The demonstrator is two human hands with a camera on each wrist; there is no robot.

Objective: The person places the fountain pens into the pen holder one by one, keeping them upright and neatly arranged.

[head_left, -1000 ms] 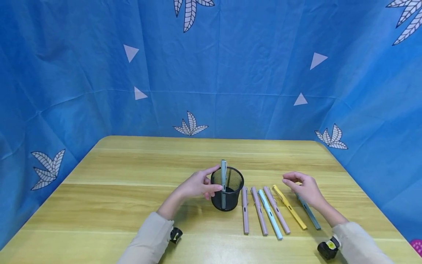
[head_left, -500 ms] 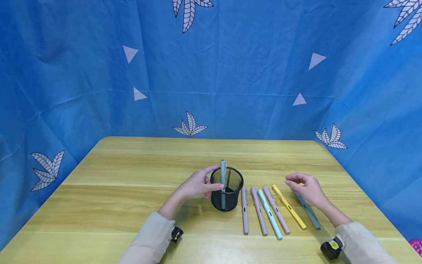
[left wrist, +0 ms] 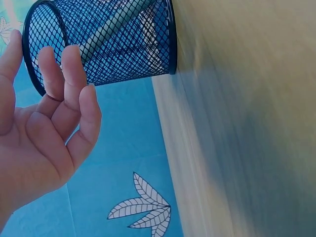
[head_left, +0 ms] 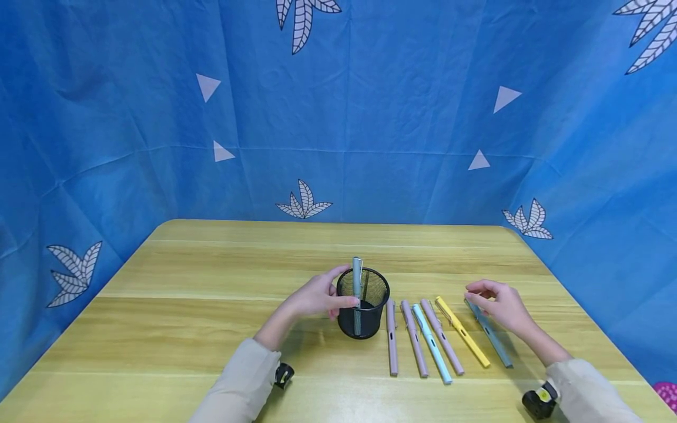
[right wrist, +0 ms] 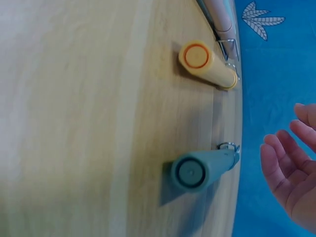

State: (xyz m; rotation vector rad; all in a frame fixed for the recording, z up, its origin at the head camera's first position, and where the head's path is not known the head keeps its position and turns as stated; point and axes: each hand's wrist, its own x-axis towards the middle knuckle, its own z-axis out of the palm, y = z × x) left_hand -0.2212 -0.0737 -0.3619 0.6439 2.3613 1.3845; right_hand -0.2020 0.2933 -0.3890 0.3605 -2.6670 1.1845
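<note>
Blue cloth (head_left: 338, 106) behind a table (head_left: 158, 341); lower centre, the left hand (head_left: 317, 295) holds a cup (head_left: 365, 324) with a grey pen (head_left: 357, 276) inside; lower right, the right hand (head_left: 499, 302), loosely bent, holds nothing near a teal pen (head_left: 493, 338) beside five others (head_left: 433, 346)

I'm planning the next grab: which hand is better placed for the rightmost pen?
Probably the right hand: it's empty and near that pen, while the left hand is farther away, holding the cup.
</note>
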